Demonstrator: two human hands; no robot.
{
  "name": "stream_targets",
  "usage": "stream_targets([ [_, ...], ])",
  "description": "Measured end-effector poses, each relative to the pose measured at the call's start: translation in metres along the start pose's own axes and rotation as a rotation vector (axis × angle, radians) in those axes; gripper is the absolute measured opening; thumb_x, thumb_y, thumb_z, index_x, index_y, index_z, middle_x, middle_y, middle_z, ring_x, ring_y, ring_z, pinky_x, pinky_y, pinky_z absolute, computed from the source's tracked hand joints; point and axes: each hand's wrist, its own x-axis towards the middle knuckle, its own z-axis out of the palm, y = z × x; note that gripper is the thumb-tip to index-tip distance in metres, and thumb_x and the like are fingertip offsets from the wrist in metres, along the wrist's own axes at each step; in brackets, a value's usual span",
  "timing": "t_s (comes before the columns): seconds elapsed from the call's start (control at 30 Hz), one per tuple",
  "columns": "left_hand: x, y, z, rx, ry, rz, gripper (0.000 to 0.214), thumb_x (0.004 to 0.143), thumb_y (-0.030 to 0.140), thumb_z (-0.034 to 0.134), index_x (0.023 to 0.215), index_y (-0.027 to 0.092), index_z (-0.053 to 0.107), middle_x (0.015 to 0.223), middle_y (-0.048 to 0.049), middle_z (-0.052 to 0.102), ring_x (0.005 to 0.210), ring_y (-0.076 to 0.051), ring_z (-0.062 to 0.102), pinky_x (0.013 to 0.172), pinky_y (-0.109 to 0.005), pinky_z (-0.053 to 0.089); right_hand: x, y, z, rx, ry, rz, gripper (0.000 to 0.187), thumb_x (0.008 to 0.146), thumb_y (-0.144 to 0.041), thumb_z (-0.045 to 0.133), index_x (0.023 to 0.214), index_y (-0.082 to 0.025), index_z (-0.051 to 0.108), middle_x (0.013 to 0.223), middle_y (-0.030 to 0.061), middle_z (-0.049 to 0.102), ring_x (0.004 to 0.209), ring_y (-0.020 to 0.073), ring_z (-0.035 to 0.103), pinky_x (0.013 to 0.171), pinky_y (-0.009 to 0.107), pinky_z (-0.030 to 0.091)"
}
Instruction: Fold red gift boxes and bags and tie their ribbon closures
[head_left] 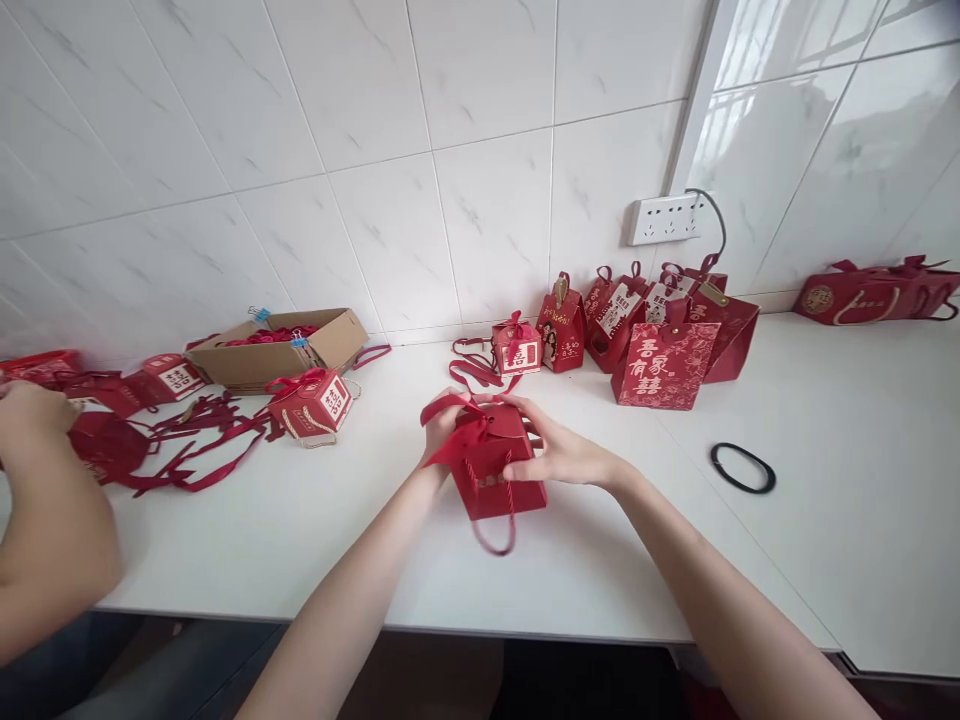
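A red gift box (499, 500) with a twisted cord handle (495, 550) stands on the white table in front of me. My left hand (442, 428) closes round its left side, with fingers partly hidden behind a loose red ribbon (459, 440) at the top. On the other side, my right hand (555, 447) grips the box, its thumb across the front face near the cord and its fingers along the right edge. The cord loop droops over the front onto the tabletop. Just behind the box lie more red ribbons (480, 372), beside a small finished gift box (516, 345).
At the back right stand several red gift bags (664, 365); a black ring (742, 468) lies before them. Leftward are a cardboard box (247, 365) of red material, a corded gift box (313, 405) and scattered ribbons (199, 475). Another person's arm (52, 510) reaches in at the far left.
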Motion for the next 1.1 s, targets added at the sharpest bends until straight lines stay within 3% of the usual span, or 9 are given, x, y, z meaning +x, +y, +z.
stream_targets([
  [0.1,0.002,-0.005,0.007,0.018,0.141,0.198,0.026,0.076,0.041,0.061,0.070,0.019,0.047,0.085,-0.0044,0.069,0.082,-0.019,0.066,0.075,-0.034,0.051,0.005,0.006,-0.004,-0.109,0.296,0.056,0.085,0.066,-0.037,0.073,0.138,-0.028,0.029,0.141,0.0092,0.037,0.130,0.0300,0.035,0.101,0.049,0.037],
  [0.2,0.000,-0.011,0.011,0.175,0.181,0.409,0.024,0.079,0.042,0.058,0.076,0.018,0.052,0.104,-0.0093,0.065,0.098,-0.019,0.062,0.082,-0.032,0.049,0.010,0.012,-0.010,-0.128,0.491,0.066,0.065,0.072,-0.035,0.065,0.132,-0.025,0.042,0.136,0.0080,0.044,0.124,0.0275,0.044,0.104,0.045,0.036],
  [0.27,-0.001,-0.017,0.012,0.278,0.133,0.433,0.023,0.079,0.041,0.058,0.075,0.018,0.054,0.116,-0.0113,0.059,0.111,-0.021,0.056,0.089,-0.033,0.047,0.012,0.013,-0.013,0.010,0.500,0.094,0.055,0.078,-0.038,0.056,0.131,-0.029,0.043,0.130,0.0056,0.051,0.116,0.0255,0.051,0.100,0.045,0.040],
  [0.4,0.003,-0.024,0.012,0.317,0.031,0.242,0.022,0.080,0.039,0.056,0.078,0.018,0.056,0.120,-0.0112,0.057,0.114,-0.023,0.054,0.097,-0.038,0.042,0.011,0.013,-0.015,0.284,0.454,0.140,0.044,0.086,-0.050,0.038,0.126,-0.033,0.047,0.127,0.0026,0.054,0.112,0.0261,0.054,0.086,0.045,0.050],
  [0.5,0.005,-0.023,0.010,0.281,-0.034,0.172,0.022,0.080,0.039,0.055,0.081,0.017,0.058,0.115,-0.0107,0.060,0.109,-0.023,0.056,0.095,-0.038,0.043,0.012,0.013,-0.012,0.192,0.514,0.145,0.045,0.083,-0.055,0.046,0.117,-0.027,0.052,0.123,0.0058,0.057,0.112,0.0262,0.054,0.085,0.043,0.050],
  [0.7,0.002,-0.020,0.012,0.291,-0.040,0.223,0.022,0.077,0.038,0.057,0.070,0.017,0.055,0.108,-0.0086,0.058,0.104,-0.021,0.056,0.084,-0.030,0.048,0.014,0.016,-0.006,-0.048,0.592,0.096,0.050,0.075,-0.035,0.063,0.118,-0.020,0.043,0.118,0.0093,0.059,0.107,0.0222,0.057,0.094,0.042,0.046],
  [0.83,-0.002,-0.018,0.014,0.211,-0.042,0.167,0.028,0.076,0.041,0.060,0.091,0.020,0.050,0.107,-0.0070,0.057,0.098,-0.019,0.059,0.082,-0.031,0.049,0.012,0.015,-0.005,0.005,0.491,0.020,0.063,0.072,-0.031,0.066,0.127,-0.022,0.037,0.121,0.0094,0.057,0.111,0.0232,0.056,0.094,0.041,0.047],
  [0.93,-0.005,-0.016,0.016,0.222,-0.023,0.113,0.055,0.069,0.040,0.069,0.113,0.023,0.040,0.125,-0.0105,0.048,0.112,-0.022,0.053,0.088,-0.032,0.047,0.012,0.017,-0.001,-0.039,0.485,-0.055,0.067,0.072,-0.030,0.068,0.130,-0.022,0.034,0.121,0.0096,0.056,0.113,0.0223,0.054,0.099,0.041,0.043],
  [1.1,-0.008,-0.011,0.020,0.168,-0.152,0.022,0.071,0.066,0.036,0.072,0.122,0.024,0.031,0.124,-0.0104,0.051,0.112,-0.023,0.054,0.090,-0.033,0.047,0.013,0.018,0.005,-0.104,0.455,-0.115,0.067,0.074,-0.032,0.067,0.131,-0.025,0.030,0.120,0.0086,0.056,0.111,0.0220,0.056,0.100,0.043,0.043],
])
